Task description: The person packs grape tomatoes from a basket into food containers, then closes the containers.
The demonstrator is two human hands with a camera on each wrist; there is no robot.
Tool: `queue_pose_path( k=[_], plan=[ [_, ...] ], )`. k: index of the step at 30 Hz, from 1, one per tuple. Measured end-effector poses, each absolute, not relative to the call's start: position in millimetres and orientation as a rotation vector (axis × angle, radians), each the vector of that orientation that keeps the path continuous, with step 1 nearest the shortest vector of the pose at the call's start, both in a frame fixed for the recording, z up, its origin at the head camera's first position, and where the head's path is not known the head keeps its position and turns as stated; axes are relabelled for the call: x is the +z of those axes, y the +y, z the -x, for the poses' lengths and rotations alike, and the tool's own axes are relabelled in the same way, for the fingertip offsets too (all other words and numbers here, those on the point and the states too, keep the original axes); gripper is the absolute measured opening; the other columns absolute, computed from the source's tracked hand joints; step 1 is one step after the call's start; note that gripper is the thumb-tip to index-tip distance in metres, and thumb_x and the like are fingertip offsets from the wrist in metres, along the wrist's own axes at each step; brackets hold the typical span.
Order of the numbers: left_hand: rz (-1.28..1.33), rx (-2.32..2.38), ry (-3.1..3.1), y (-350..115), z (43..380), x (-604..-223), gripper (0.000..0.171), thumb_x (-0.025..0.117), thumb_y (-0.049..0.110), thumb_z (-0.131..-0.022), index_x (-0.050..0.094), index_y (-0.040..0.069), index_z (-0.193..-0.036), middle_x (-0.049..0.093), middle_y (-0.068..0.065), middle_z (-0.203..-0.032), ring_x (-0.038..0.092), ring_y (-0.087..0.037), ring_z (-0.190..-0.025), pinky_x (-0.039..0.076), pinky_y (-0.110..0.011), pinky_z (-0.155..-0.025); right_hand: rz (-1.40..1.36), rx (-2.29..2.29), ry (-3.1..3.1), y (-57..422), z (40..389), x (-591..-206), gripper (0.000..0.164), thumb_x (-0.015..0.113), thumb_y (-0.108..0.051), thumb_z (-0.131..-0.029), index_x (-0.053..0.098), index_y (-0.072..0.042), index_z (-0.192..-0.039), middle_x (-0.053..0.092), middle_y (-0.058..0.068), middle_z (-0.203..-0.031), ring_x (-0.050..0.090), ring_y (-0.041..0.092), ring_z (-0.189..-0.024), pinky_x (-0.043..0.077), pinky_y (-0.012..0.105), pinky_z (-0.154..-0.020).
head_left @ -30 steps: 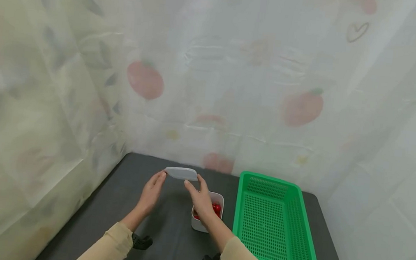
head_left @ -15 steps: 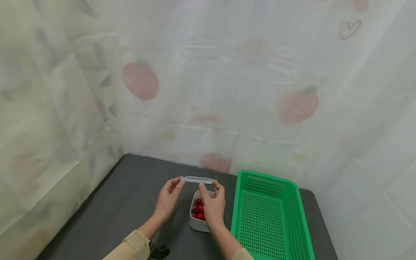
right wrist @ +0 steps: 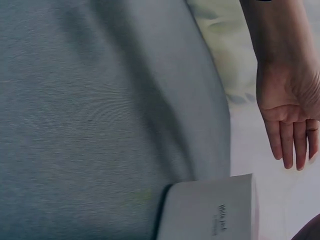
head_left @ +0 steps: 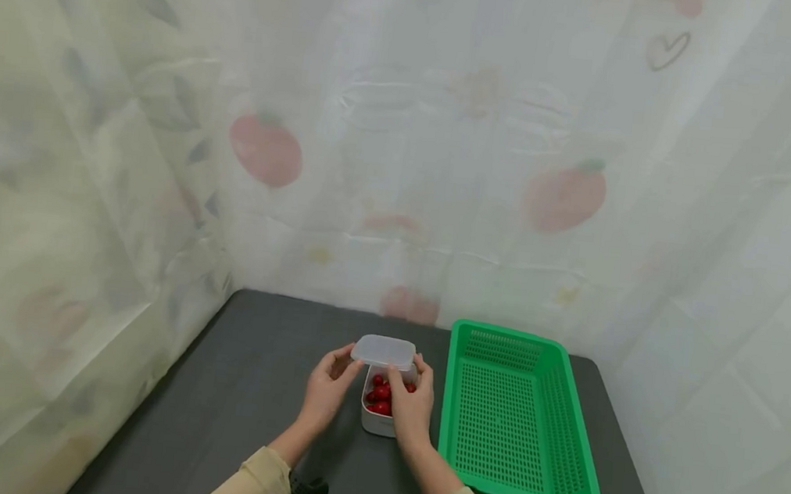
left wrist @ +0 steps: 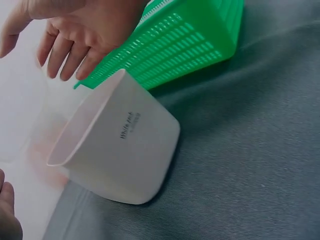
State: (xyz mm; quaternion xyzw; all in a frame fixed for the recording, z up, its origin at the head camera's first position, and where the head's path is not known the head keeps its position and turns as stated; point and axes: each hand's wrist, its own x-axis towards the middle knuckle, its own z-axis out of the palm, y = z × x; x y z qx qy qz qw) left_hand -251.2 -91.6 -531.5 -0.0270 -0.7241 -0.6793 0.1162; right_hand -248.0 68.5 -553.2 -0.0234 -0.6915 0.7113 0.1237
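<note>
A translucent white lid is held by its two ends above a white tub. My left hand pinches the lid's left end between thumb and fingers. At the opposite end my right hand pinches it the same way, thumb at the near edge. Small red fruits, like cherry tomatoes, lie inside the tub, partly hidden behind the right hand. Dark lettering marks the tub's side in the left wrist view. The lid is tilted, its top face showing in the head view.
A green perforated plastic basket stands right of the tub on the dark grey cloth-covered table. Pale curtains printed with fruit close off the back and both sides.
Both hands have carried the lid rightward and down, from left of the tub to over it. The lid tipped edge-on, then turned so its top face shows. Tub and basket stayed put.
</note>
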Motion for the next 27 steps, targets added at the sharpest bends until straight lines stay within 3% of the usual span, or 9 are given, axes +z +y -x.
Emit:
queue_pose_path(
  k=[4,8,11,18,23,27],
  plan=[
    [0.063,-1.966,-2.136,-93.3,255.0,-558.9,0.051,0.074,0.019,-0.097,0.058,0.003,-0.143,0.056,-0.014,-0.146,0.051,-0.032,-0.136,0.043,-0.045,-0.107,0.070,2.001,-2.081,72.8,240.5,-564.3,0.069,0.068,-0.044,-0.098,0.041,-0.016,-0.155,0.026,0.007,-0.166,0.024,0.033,-0.151,0.028,0.065,-0.113],
    [0.055,-1.955,-2.156,-94.5,251.7,-576.4,0.053,0.078,0.021,-0.094,0.062,0.009,-0.142,0.058,-0.011,-0.145,0.052,-0.032,-0.135,0.042,-0.046,-0.109,0.075,1.938,-2.140,75.9,232.3,-574.8,0.068,0.067,-0.040,-0.100,0.039,-0.016,-0.157,0.025,0.008,-0.166,0.020,0.035,-0.151,0.025,0.067,-0.114],
    [0.045,-1.959,-2.172,-92.6,244.8,-583.1,0.053,0.078,0.021,-0.093,0.062,0.009,-0.142,0.058,-0.012,-0.145,0.053,-0.036,-0.133,0.042,-0.049,-0.108,0.079,1.926,-2.158,76.6,227.3,-581.6,0.069,0.065,-0.037,-0.101,0.036,-0.015,-0.159,0.025,0.010,-0.165,0.018,0.036,-0.152,0.023,0.067,-0.114],
    [0.072,-1.986,-2.194,-85.3,221.5,-571.1,0.051,0.077,0.011,-0.093,0.061,-0.004,-0.139,0.057,-0.022,-0.143,0.051,-0.042,-0.133,0.042,-0.055,-0.105,0.110,2.001,-2.150,78.8,220.5,-597.3,0.071,0.064,-0.034,-0.103,0.028,-0.016,-0.162,0.013,0.016,-0.167,0.014,0.039,-0.152,0.027,0.065,-0.114],
    [0.075,-2.008,-2.147,-81.4,229.1,-601.1,0.049,0.077,0.007,-0.091,0.062,-0.002,-0.138,0.057,-0.021,-0.143,0.049,-0.041,-0.136,0.040,-0.059,-0.106,0.086,2.043,-2.134,82.1,217.8,-607.5,0.072,0.060,-0.032,-0.105,0.021,-0.014,-0.163,0.006,0.016,-0.168,0.012,0.038,-0.153,0.027,0.062,-0.114],
    [0.079,-2.020,-2.128,-80.3,230.7,-614.6,0.049,0.079,0.010,-0.091,0.064,0.003,-0.138,0.058,-0.018,-0.143,0.053,-0.039,-0.133,0.045,-0.055,-0.103,0.065,2.093,-2.117,84.9,215.9,-613.5,0.074,0.058,-0.031,-0.106,0.016,-0.010,-0.164,0.003,0.017,-0.168,0.014,0.037,-0.153,0.028,0.058,-0.115]
  ],
)
